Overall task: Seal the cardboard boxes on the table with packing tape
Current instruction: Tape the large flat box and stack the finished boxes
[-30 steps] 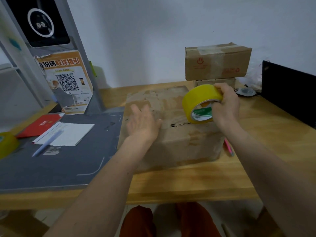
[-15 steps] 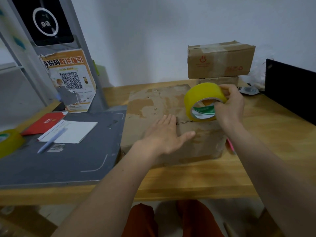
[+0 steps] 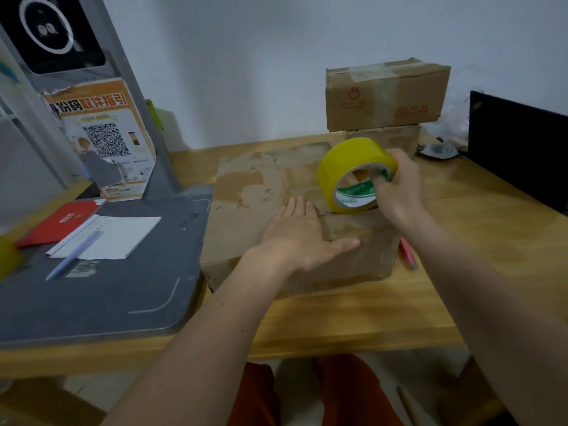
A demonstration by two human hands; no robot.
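change: our left hand (image 3: pixel 302 238) slid to box (image 3: pixel 246 216) flap seam, flat, fingers spread | right hand (image 3: pixel 399 189) at 2 o'clock gripping tape roll (image 3: pixel 353 173) | tape perhaps anchored, ready to pull

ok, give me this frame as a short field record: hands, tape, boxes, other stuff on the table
left hand: flat, fingers straight, pressing on top of the large box
right hand: grips the yellow tape roll
yellow tape roll: on edge, at the top of the large box
large box: worn cardboard, on the wooden table
stacked boxes: two, behind the large box
grey mat: holds white notepad, pen
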